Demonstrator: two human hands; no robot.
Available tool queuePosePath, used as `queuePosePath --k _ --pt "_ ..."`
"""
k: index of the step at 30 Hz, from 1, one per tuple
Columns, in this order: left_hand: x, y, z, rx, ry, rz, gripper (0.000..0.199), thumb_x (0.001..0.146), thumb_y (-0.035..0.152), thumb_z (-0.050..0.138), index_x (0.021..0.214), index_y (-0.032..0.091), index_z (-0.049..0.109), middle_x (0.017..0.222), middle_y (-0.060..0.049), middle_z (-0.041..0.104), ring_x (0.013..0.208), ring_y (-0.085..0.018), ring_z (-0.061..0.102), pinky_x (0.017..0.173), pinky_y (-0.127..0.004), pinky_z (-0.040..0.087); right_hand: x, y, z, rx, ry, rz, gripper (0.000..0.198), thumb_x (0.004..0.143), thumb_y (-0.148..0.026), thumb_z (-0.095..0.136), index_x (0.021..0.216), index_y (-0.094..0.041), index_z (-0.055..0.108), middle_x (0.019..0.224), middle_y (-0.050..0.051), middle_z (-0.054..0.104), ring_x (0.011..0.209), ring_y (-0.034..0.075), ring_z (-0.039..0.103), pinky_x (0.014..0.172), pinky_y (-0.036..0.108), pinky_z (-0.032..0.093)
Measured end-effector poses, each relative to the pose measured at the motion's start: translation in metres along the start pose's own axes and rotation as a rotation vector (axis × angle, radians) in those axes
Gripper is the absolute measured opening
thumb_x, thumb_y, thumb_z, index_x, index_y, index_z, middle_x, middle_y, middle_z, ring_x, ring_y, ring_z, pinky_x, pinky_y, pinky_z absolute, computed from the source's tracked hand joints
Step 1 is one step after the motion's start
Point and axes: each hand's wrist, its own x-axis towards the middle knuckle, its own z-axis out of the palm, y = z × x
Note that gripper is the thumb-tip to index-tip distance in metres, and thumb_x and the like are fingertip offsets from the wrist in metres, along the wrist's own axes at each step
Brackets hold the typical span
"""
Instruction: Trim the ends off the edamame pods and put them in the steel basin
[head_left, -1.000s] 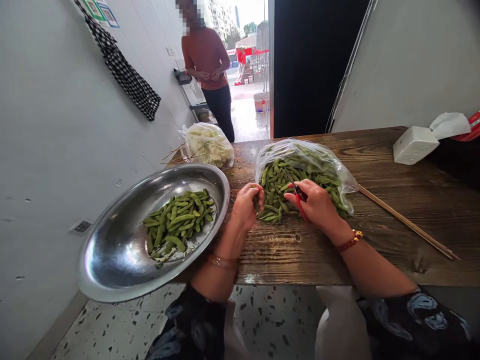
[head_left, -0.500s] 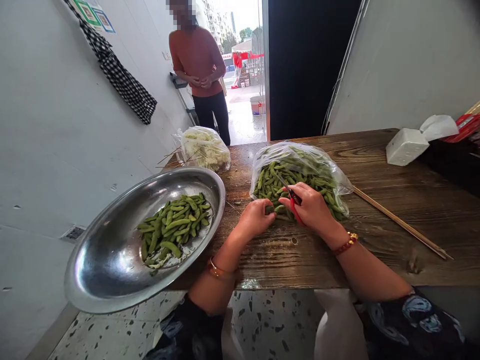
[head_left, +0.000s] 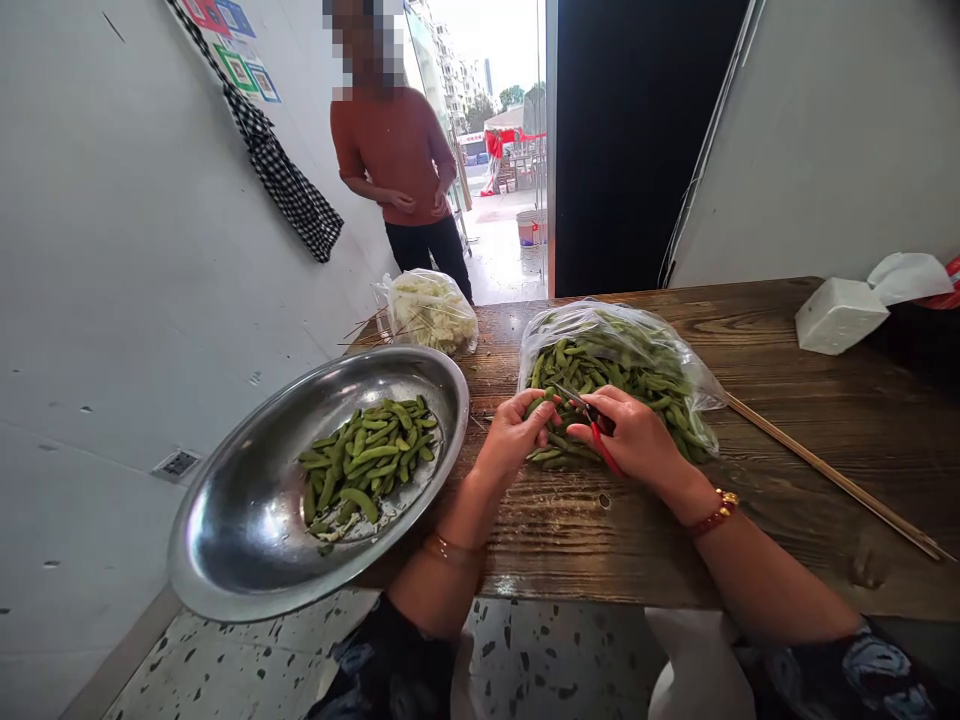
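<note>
Between the fingertips of my left hand (head_left: 517, 430) is a green edamame pod (head_left: 537, 402). My right hand (head_left: 634, 435) grips red-handled scissors (head_left: 602, 443), their blades pointing at the pod's end. Just beyond both hands, a clear plastic bag (head_left: 600, 318) spills a heap of edamame pods (head_left: 615, 365) onto the wooden table (head_left: 555, 535). To my left, a wide steel basin (head_left: 240, 520) holds a pile of pods (head_left: 375, 445), tilted in view at the table's edge.
A bag of pale, shredded-looking food (head_left: 431, 312) lies behind the basin. Wooden skewers (head_left: 840, 475) stretch across the right side, near a white tissue pack (head_left: 844, 315). Beyond the table, a person in an orange top (head_left: 394, 150) stands by the doorway.
My left hand has lifted a pod from the heap up to the scissor blades. The standing person's hands have moved apart. The whole view has shifted slightly.
</note>
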Motion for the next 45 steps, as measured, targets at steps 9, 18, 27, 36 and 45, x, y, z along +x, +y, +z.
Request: queuePosePath --k 9,18,27,36,45 --pt "-0.001 -0.005 0.004 0.168 -0.075 0.057 0.035 0.076 0.043 0.068 0.09 0.011 0.067 0.054 0.004 0.049 0.04 -0.003 0.037 0.039 -0.018 0.026 -0.001 -0.005 0.001 0.031 -0.05 -0.019 0.037 0.082 -0.045 0.065 0.108 -0.02 0.063 0.101 0.006 0.064 0.085 0.02 0.064 0.077 0.033 0.051" --pt "-0.001 -0.01 0.002 0.301 -0.082 0.084 0.032 0.078 0.041 0.065 0.093 0.013 0.07 0.049 0.005 0.045 0.041 -0.005 0.036 0.041 -0.02 0.026 -0.001 -0.006 -0.001 0.033 -0.061 -0.043 0.027 0.085 -0.045 0.062 0.095 -0.02 0.064 0.093 0.006 0.064 0.079 0.019 0.062 0.073 0.031 0.05" --pt "0.006 -0.007 -0.004 0.434 0.068 0.271 0.016 0.072 0.029 0.071 0.08 0.015 0.074 0.077 -0.004 0.067 0.078 -0.016 0.058 0.074 -0.026 0.043 0.0 -0.003 0.002 0.019 -0.07 -0.041 0.029 0.088 -0.046 0.057 0.095 -0.019 0.065 0.089 0.008 0.064 0.079 0.02 0.062 0.072 0.031 0.05" --pt "0.006 -0.004 -0.008 -0.226 0.175 -0.01 0.03 0.064 0.032 0.077 0.083 0.014 0.062 0.059 0.005 0.052 0.043 -0.002 0.035 0.038 -0.015 0.019 0.001 -0.001 0.0 0.006 0.016 0.029 0.038 0.085 -0.052 0.058 0.106 -0.02 0.065 0.095 0.008 0.064 0.081 0.021 0.064 0.074 0.034 0.051" --pt "0.004 0.001 -0.006 -0.316 0.079 -0.045 0.033 0.064 0.028 0.077 0.085 0.015 0.055 0.068 0.0 0.062 0.045 -0.003 0.041 0.038 -0.013 0.02 0.001 -0.001 0.002 -0.024 -0.001 0.023 0.04 0.084 -0.053 0.06 0.107 -0.02 0.064 0.095 0.007 0.065 0.083 0.022 0.064 0.076 0.034 0.051"
